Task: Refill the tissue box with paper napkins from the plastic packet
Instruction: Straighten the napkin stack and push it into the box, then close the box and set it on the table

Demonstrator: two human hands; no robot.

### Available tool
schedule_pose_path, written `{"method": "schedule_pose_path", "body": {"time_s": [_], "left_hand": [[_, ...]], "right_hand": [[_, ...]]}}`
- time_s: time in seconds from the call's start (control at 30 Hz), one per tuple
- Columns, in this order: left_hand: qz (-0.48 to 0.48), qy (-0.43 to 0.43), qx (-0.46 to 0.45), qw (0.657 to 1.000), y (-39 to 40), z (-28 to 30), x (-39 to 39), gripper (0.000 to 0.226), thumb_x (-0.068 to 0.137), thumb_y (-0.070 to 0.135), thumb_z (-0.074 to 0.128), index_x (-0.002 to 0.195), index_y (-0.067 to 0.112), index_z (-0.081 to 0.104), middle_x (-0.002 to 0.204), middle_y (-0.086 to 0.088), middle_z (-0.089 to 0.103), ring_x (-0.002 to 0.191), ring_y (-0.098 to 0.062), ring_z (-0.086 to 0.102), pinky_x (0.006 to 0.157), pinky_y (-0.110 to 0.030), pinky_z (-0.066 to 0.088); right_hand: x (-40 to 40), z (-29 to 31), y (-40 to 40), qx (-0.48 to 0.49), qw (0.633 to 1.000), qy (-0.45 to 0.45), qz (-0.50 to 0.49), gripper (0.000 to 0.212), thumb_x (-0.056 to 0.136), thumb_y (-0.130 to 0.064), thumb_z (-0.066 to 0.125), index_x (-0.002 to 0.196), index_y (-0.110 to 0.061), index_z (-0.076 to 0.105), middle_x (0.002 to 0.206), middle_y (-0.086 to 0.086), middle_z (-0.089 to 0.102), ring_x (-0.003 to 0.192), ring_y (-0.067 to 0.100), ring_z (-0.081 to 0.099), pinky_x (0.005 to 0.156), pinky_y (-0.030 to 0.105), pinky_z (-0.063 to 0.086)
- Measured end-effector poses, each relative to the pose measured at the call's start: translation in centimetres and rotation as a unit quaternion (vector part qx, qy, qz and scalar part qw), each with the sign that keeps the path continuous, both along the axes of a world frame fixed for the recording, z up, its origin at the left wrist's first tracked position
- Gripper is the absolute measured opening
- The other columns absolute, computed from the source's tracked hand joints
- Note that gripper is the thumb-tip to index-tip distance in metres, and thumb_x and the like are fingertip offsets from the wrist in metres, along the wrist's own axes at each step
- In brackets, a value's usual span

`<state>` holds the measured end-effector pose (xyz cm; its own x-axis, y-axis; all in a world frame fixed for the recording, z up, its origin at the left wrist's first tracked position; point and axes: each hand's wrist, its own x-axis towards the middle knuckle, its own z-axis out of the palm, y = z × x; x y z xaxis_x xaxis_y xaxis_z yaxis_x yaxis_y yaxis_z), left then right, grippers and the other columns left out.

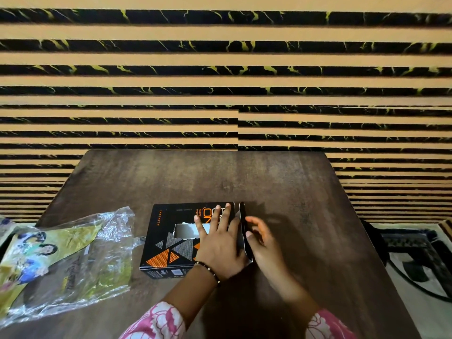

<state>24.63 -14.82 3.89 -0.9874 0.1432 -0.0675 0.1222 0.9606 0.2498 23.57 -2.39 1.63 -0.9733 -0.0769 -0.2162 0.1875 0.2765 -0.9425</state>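
Observation:
A black tissue box (pixel 168 243) with orange and grey triangles lies flat on the dark wooden table (pixel 220 177), its torn dispensing slot (pixel 184 230) facing up with white paper showing inside. My left hand (pixel 219 243) rests flat on the box top near its right end, fingers spread. My right hand (pixel 261 238) touches the box's right end flap (pixel 244 231), which stands partly open. The clear plastic packet (pixel 68 260) with a yellow-green printed label lies crumpled to the left of the box and looks flat.
A striped orange and black wall rises behind the table. To the right, off the table edge, a patterned cloth (pixel 415 260) carries a dark cable (pixel 413 285). My pink floral sleeves show at the bottom.

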Motion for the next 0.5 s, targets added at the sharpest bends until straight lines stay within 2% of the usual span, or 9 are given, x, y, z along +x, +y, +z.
{"method": "schedule_pose_path", "body": {"time_s": [0.13,0.27,0.37,0.43,0.5], "left_hand": [[-0.002,-0.019,0.030,0.999,-0.3,0.2,-0.2,0.091,0.061,0.057,0.022,0.144,0.022,0.017,0.159,0.001,-0.001,0.146,-0.021,-0.011,0.105,-0.064,-0.016],[-0.030,-0.050,0.053,0.997,-1.0,0.5,-0.4,0.091,0.065,0.055,0.036,0.147,0.021,0.014,0.159,0.000,-0.004,0.146,-0.018,-0.011,0.107,-0.063,-0.016],[-0.078,-0.099,0.056,0.990,-2.2,1.2,-0.1,0.088,0.074,0.049,0.050,0.148,0.021,0.011,0.159,0.001,-0.006,0.146,-0.017,-0.010,0.112,-0.057,-0.012],[-0.083,-0.125,0.084,0.985,-3.3,2.0,0.3,0.086,0.074,0.051,0.047,0.148,0.019,0.015,0.159,0.000,0.000,0.146,-0.015,-0.003,0.115,-0.050,-0.006],[-0.059,-0.100,0.097,0.988,-4.8,2.5,0.9,0.084,0.072,0.059,0.034,0.146,0.020,0.024,0.159,0.002,0.009,0.146,-0.013,0.003,0.116,-0.047,0.000]], "right_hand": [[-0.3,-0.1,0.0,-0.050,0.998,-0.040,0.006,0.034,0.091,-0.014,0.055,0.120,-0.032,0.053,0.116,-0.008,0.062,0.108,0.006,0.058,0.092,0.019,0.044],[-0.2,-0.1,-0.7,-0.110,0.992,-0.065,-0.007,0.036,0.090,-0.011,0.056,0.120,-0.031,0.051,0.113,-0.009,0.063,0.101,0.001,0.059,0.081,0.016,0.049],[-0.4,-0.5,-1.0,-0.113,0.991,-0.071,-0.011,0.049,0.087,-0.002,0.056,0.126,-0.030,0.049,0.122,-0.002,0.063,0.109,0.010,0.060,0.095,0.026,0.048],[-0.4,-0.9,-1.0,-0.093,0.993,-0.071,-0.016,0.059,0.085,-0.004,0.058,0.135,-0.030,0.043,0.128,-0.002,0.060,0.112,0.011,0.059,0.096,0.028,0.048],[-0.1,-1.0,-1.1,-0.070,0.995,-0.071,-0.014,0.060,0.086,-0.008,0.059,0.138,-0.032,0.040,0.128,-0.006,0.059,0.109,0.006,0.059,0.088,0.018,0.047]]}}
